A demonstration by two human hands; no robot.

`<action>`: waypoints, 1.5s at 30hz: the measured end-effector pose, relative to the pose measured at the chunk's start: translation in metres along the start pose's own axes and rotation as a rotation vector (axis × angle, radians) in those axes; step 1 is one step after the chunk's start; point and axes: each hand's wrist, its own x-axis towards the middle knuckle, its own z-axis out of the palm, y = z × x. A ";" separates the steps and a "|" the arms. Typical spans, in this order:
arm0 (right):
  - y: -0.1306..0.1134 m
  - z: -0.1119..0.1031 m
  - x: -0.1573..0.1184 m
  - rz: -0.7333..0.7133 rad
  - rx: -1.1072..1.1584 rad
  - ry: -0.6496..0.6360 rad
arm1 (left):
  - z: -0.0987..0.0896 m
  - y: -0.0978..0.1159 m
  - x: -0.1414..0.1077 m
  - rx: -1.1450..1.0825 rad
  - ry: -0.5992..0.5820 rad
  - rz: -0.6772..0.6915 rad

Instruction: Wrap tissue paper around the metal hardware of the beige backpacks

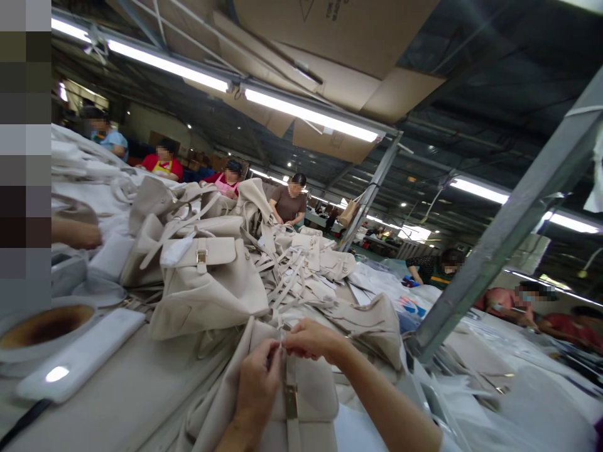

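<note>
A beige handbag [313, 386] with a front flap, a centre strap and a gold-coloured clasp [291, 402] lies in front of me at the bottom middle. My left hand [259, 380] and my right hand [313, 342] meet over the bag's upper edge, above the clasp. Both are closed in a pinch, fingertips almost touching. Between them is something small and pale by the strap, mostly covered by the fingers, and I cannot make out what it is. Just beyond stands another beige handbag [211, 285] with a gold clasp.
Loose beige straps and bags [306, 257] pile up behind my hands. To the left lie a white, flat, elongated object [82, 355] with a black cable and a round container [89, 302] with brown inside. A slanted metal post [509, 213] rises at right. Several co-workers sit or stand around.
</note>
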 end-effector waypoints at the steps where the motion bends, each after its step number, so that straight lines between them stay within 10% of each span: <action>1: 0.003 -0.001 0.000 0.004 0.022 -0.012 | -0.001 0.001 0.002 -0.027 -0.023 -0.047; 10: 0.010 0.012 0.004 0.014 0.305 -0.015 | -0.015 -0.003 0.023 -0.553 -0.220 -0.590; 20: 0.015 0.039 0.008 -0.041 0.559 0.227 | -0.009 -0.001 0.017 -0.503 -0.158 -0.498; 31: 0.015 0.039 0.004 -0.057 0.999 -0.050 | -0.005 -0.002 0.015 -0.487 -0.208 -0.450; 45: 0.035 0.038 0.009 -0.224 0.842 -0.043 | -0.017 -0.003 0.019 -0.626 -0.327 -0.554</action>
